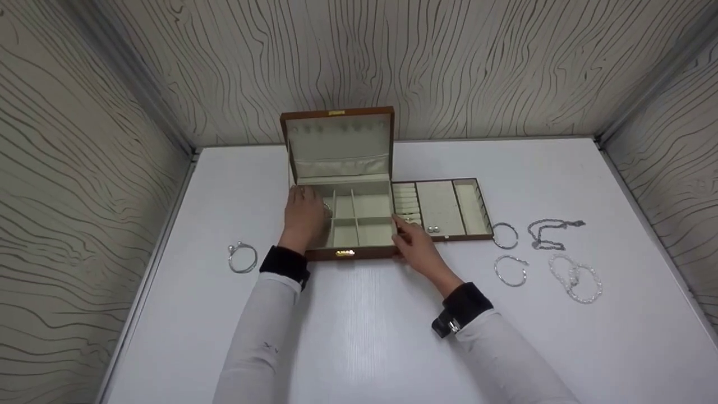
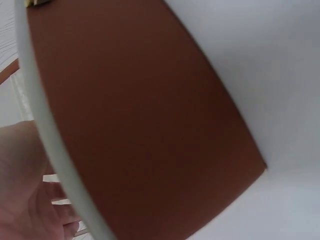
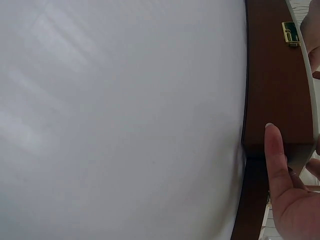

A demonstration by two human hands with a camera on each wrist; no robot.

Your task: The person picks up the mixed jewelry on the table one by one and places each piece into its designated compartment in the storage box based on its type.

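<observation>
A brown jewelry box (image 1: 372, 253) stands with its lid (image 1: 339, 140) raised and its pale compartments exposed. My left hand (image 1: 304, 216) reaches over the left compartment, which it mostly covers. A bit of a bracelet (image 1: 327, 210) shows beside that hand; whether the fingers hold it is hidden. In the left wrist view, the fingers (image 2: 60, 207) are partly behind the box's front wall (image 2: 135, 115). My right hand (image 1: 415, 244) grips the box's front right corner. The right wrist view has one digit of it lying along the front face (image 3: 275, 95), below the gold clasp (image 3: 290, 34).
A side drawer (image 1: 472, 237) extends right, with ring rolls and two pearl-like studs (image 1: 433, 229). Right of it lie two silver bangles (image 1: 510, 285), a chain (image 1: 547, 223) and clear bead bracelets (image 1: 583, 300). A bangle with ball ends (image 1: 243, 271) lies left. Patterned walls (image 1: 359, 67) enclose the table.
</observation>
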